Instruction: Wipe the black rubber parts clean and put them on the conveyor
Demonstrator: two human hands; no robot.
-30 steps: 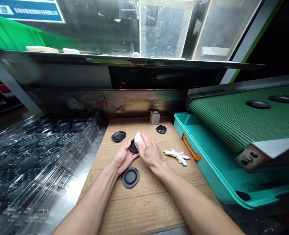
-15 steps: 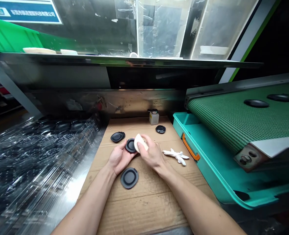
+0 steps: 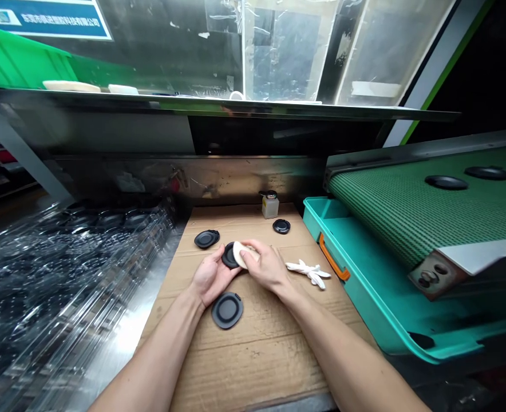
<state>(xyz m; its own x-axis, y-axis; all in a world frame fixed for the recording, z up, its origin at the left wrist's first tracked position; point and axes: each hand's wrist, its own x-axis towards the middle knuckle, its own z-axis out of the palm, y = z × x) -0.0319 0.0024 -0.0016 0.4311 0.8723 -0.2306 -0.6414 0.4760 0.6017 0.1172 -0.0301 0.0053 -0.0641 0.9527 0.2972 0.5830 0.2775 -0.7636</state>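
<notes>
My left hand (image 3: 210, 277) holds a round black plastic lid (image 3: 228, 256) by its edge, tilted up over the cardboard. In my right hand (image 3: 265, 266) is a round white pad (image 3: 238, 255), pinched between thumb and fingers and pressed against the lid's right side, covering part of it. Just below my hands a dark grey round lid (image 3: 227, 311) lies flat on the cardboard. Farther back are a black lid or small stack of lids (image 3: 206, 238) at the left and a glossy black lid (image 3: 281, 226) at the right.
A small translucent bottle (image 3: 270, 207) stands at the back of the cardboard (image 3: 261, 355). White gloves (image 3: 308, 271) lie right of my hand. A teal bin (image 3: 364, 303) sits under the green conveyor belt (image 3: 390, 200), which carries black lids (image 3: 446, 182). Clear plastic trays (image 3: 64, 286) fill the left.
The white pad has shifted slightly down and left, farther over the black lid. On the conveyor, the lids have moved a little to the left.
</notes>
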